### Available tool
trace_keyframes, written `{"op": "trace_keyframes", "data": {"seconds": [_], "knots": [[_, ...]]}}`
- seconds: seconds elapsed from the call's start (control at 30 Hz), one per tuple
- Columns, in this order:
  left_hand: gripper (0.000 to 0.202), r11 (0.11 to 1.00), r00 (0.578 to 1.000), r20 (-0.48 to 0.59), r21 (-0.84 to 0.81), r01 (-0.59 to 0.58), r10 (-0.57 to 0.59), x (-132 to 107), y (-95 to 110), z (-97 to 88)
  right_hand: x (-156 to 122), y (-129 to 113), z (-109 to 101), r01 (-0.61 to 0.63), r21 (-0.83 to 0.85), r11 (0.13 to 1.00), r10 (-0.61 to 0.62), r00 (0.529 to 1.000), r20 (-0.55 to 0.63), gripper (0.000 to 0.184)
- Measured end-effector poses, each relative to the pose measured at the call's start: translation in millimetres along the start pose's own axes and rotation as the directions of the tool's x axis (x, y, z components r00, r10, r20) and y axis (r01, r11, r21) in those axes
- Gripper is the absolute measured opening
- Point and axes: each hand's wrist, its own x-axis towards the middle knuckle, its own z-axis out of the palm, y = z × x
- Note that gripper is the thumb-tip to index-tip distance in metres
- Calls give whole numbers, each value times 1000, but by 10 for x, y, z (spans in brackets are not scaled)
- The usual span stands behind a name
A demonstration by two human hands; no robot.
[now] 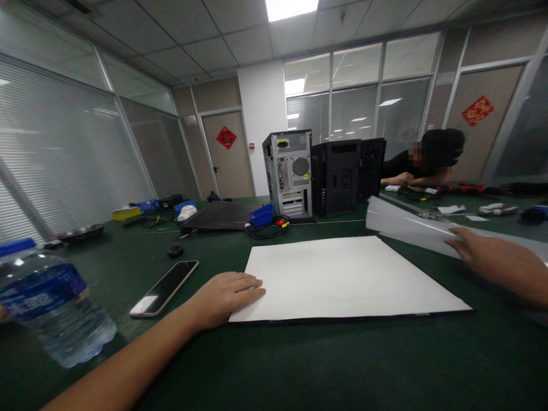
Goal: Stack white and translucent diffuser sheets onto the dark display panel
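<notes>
The left hand [229,297] rests on the near left corner of a white panel [338,279], its fingers laid over the top, loosely extended rather than clenched. The panel lies flat on the green desk [325,365], a thin dark border showing along its near and right edges. To its right, the right hand [492,260] grasps a clear plastic sheet [409,225], which hangs slanted above the desk; the hand is blurred, but thumb and fingers seem to pinch the sheet's edge.

Left of the panel lie a phone [165,289] and a small black round object [175,252], with a water bottle [51,308] further left. Behind the panel stand an open-backed computer case [291,171] and a black case [342,177]. Across the desk, at the right, a person in a dark top [396,165] leans low.
</notes>
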Motion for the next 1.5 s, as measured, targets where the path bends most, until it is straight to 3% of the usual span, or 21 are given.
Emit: {"op": "trace_keyframes", "data": {"seconds": [0.1,0.2,0.3,0.4,0.5,0.7,0.8,1.0,1.13,1.33,1.5], "knots": [[39,1000,1000,-10,2,1,-1,-3,-2,13,-131,-354,-114,79,-3,997,-79,996,-49,70],[40,1000,1000,-10,1,1,-1,-10,10,3,-345,-732,-247,273,100,957,-271,962,-38,70],[39,1000,1000,0,-2,6,-6,-16,25,-15,-589,-1033,-364,421,264,868,-456,886,86,70],[39,1000,1000,9,-9,16,-16,-15,32,-30,-753,-1180,-396,466,376,801,-559,807,190,69],[39,1000,1000,15,-16,15,-15,-6,31,-40,-770,-1176,-341,464,411,785,-570,801,185,64],[38,999,1000,6,-28,21,-21,4,32,-47,-521,-976,-185,412,289,864,-444,895,52,61],[37,999,1000,6,-30,26,-26,1,32,-42,-460,-936,-181,377,243,894,-396,918,35,64],[38,999,1000,-2,-32,30,-30,3,32,-35,-568,-1050,-198,463,332,822,-499,866,27,55],[37,999,999,-42,-27,32,-34,16,53,-60,-580,-1026,-64,486,390,782,-534,845,19,50],[42,997,997,13,-10,80,-80,14,63,-98,-414,-857,206,447,267,854,-456,889,-31,57],[50,985,982,83,4,171,-171,-18,50,-71,-428,-877,186,453,275,848,-477,879,23,60]]}}
